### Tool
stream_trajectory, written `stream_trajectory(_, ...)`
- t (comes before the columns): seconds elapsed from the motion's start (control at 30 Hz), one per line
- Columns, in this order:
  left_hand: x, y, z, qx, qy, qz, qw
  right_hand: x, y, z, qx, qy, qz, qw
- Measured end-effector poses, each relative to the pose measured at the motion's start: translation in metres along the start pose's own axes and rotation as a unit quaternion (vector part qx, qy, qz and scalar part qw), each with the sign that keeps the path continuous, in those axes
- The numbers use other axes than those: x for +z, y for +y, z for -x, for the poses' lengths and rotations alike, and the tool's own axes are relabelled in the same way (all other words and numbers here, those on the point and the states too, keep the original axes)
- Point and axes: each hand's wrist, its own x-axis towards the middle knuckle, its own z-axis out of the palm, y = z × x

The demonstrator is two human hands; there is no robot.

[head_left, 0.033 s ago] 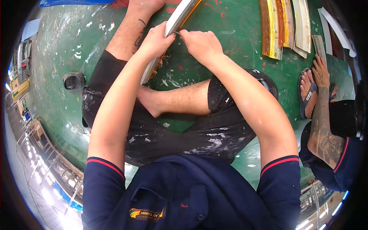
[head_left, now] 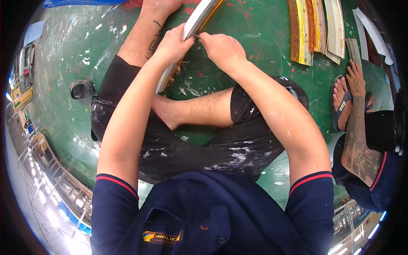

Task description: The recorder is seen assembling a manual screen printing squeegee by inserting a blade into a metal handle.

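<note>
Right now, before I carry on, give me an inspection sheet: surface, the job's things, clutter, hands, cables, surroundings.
Surface: green floor, with white and red paint marks.
Job's things: long, pale, curved strip with an orange edge, held at a slant; thin dark piece beside it, too small to identify.
Clutter: yellow, brown and white strips at upper right; dark shoe at left.
Hands: left hand grips the pale strip; right hand appears to pinch the thin piece.
Cables: nothing seen.
Surroundings: at right, a co-worker's hand on a narrow strip.
</note>
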Motion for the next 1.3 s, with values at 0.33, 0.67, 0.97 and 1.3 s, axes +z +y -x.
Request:
stream_trajectory(0.33,0.004,-0.003,0.000,-0.003,-0.001,0.006,1.000,-0.034,0.009,-0.020,0.332,-0.236,-0.686,0.603)
stream_trajectory(0.67,0.005,-0.005,-0.002,0.007,0.014,0.021,1.000,-0.027,0.016,-0.002,0.058,-0.030,-0.192,0.979)
stream_trajectory(0.97,0.006,0.015,-0.004,0.002,0.011,0.014,1.000,-0.046,0.005,0.002,0.110,-0.082,-0.110,0.984)
stream_trajectory(1.3,0.006,-0.002,0.004,0.034,0.043,0.043,0.998,-0.029,-0.015,-0.006,0.084,-0.066,-0.081,0.991)
